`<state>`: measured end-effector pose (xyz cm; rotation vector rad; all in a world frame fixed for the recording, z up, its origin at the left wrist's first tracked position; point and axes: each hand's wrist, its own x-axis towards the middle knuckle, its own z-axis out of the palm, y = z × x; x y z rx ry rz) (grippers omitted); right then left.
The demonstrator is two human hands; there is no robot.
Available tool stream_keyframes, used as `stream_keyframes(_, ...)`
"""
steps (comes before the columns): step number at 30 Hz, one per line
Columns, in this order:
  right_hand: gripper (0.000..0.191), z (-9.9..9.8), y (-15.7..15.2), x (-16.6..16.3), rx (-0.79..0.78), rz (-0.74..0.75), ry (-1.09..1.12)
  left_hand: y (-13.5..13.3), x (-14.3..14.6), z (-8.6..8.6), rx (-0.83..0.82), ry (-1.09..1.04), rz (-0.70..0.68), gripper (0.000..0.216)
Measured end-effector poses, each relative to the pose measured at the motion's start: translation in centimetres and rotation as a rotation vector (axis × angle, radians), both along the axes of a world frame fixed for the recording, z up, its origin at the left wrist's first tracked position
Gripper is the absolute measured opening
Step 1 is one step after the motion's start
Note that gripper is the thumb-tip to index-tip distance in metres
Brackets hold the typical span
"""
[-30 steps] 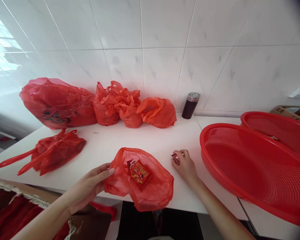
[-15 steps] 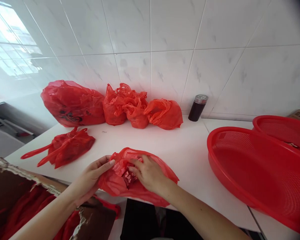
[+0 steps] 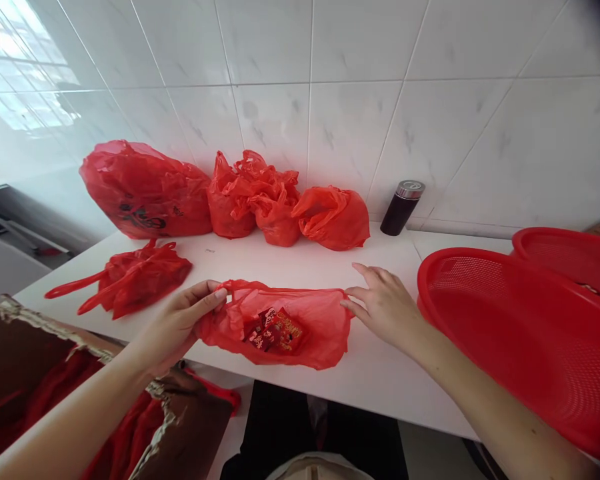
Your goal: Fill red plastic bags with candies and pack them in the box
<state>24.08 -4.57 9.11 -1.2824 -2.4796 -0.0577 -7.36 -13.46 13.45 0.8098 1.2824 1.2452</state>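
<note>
A thin red plastic bag (image 3: 325, 333) lies at the table's front edge with its mouth spread wide. Inside it are several small red packets (image 3: 275, 331) with gold and pale print. My left hand (image 3: 180, 327) pinches the left edge of the bag between thumb and fingers. At the opposite edge, my right hand (image 3: 384, 303) grips the rim with its thumb and a finger, while another finger points up and away.
Several filled red bags (image 3: 150, 207) line the tiled wall, beside a dark flask (image 3: 403, 208). Another red bag (image 3: 143, 277) lies at left. A torn cardboard box (image 3: 195, 433) holding red material stands at lower left. Red plastic baskets (image 3: 480, 340) occupy the right.
My right hand has come out of the bag and moved right to its edge. The bag is now stretched wider, showing more packets. My left hand keeps its hold.
</note>
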Motion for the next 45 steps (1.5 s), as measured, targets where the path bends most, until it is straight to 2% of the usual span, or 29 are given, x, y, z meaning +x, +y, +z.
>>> stream_keyframes(2,0.033,-0.4,-0.6,-0.5,-0.117,0.010,0.063,0.3,0.3,0.4,0.039,0.034,-0.039,0.023)
stream_keyframes(4,0.036,-1.5,-1.5,-1.2,-0.222,0.046,0.028,0.2,0.5,0.7,0.034,0.059,-0.085,0.022)
stream_keyframes(6,0.030,-2.6,-1.9,-1.5,-0.279,0.014,-0.110,-0.1,0.3,1.0,0.036,0.071,-0.100,0.024)
stream_keyframes(8,0.016,-2.7,-1.4,-1.0,-0.335,-0.068,-0.245,-0.4,-0.2,1.7,0.058,0.097,-0.068,0.025)
stream_keyframes(10,0.017,-1.0,-0.2,0.2,-0.379,-0.108,-0.254,-0.4,-0.9,2.9,0.090,0.149,-0.014,0.028)
stream_keyframes(11,0.022,0.3,0.6,0.9,-0.389,-0.099,-0.183,-0.3,-1.2,3.7,0.116,0.165,0.015,0.029)
stream_keyframes(14,0.024,5.3,2.3,2.5,-0.389,-0.021,0.259,0.3,-1.2,6.2,0.236,0.117,0.083,0.029)
stream_keyframes(16,0.020,7.9,2.9,2.9,-0.433,0.055,0.501,0.8,-0.6,7.3,0.294,0.082,0.056,0.030)
stream_keyframes(18,0.015,9.5,3.2,3.1,-0.494,0.141,0.565,1.2,0.4,7.8,0.296,0.088,-0.027,0.023)
stream_keyframes(21,0.013,10.3,3.6,3.6,-0.509,0.173,0.625,1.8,1.9,7.7,0.322,0.059,-0.089,0.022)
stream_keyframes(23,0.019,9.9,3.7,3.9,-0.452,0.102,0.685,2.1,2.9,7.6,0.352,0.024,-0.120,0.026)
stream_keyframes(25,0.032,8.4,3.3,3.7,-0.431,0.027,0.646,2.4,3.8,7.4,0.348,0.012,-0.185,0.026)
stream_keyframes(27,0.054,5.7,2.4,2.9,-0.537,-0.014,0.539,2.6,4.6,7.2,0.336,0.011,-0.228,0.023)
stream_keyframes(29,0.066,2.8,1.1,1.9,-0.743,-0.003,0.455,2.7,4.9,7.0,0.344,0.009,-0.234,0.019)
stream_keyframes(31,0.053,0.7,-0.1,1.1,-0.942,0.060,0.382,2.7,4.6,6.8,0.353,0.020,-0.224,0.018)
stream_keyframes(33,0.028,0.2,-0.6,1.0,-1.106,0.147,0.328,2.6,3.8,6.7,0.362,0.038,-0.190,0.022)
stream_keyframes(34,0.019,0.6,-0.5,1.2,-1.168,0.180,0.319,2.5,3.3,6.6,0.361,0.047,-0.161,0.024)
stream_keyframes(36,0.014,2.6,0.2,2.3,-1.200,0.198,0.374,2.4,2.2,6.4,0.340,0.054,-0.086,0.029)
stream_keyframes(40,0.025,8.9,2.0,4.9,-0.999,0.104,0.663,2.4,0.8,5.9,0.277,0.047,0.020,0.034)
stream_keyframes(43,0.028,13.0,1.9,5.5,-0.869,0.132,0.627,2.7,1.0,5.7,0.276,0.033,-0.023,0.033)
stream_keyframes(45,0.026,14.8,1.4,5.3,-0.756,0.169,0.625,3.0,1.6,5.6,0.294,0.051,-0.078,0.027)
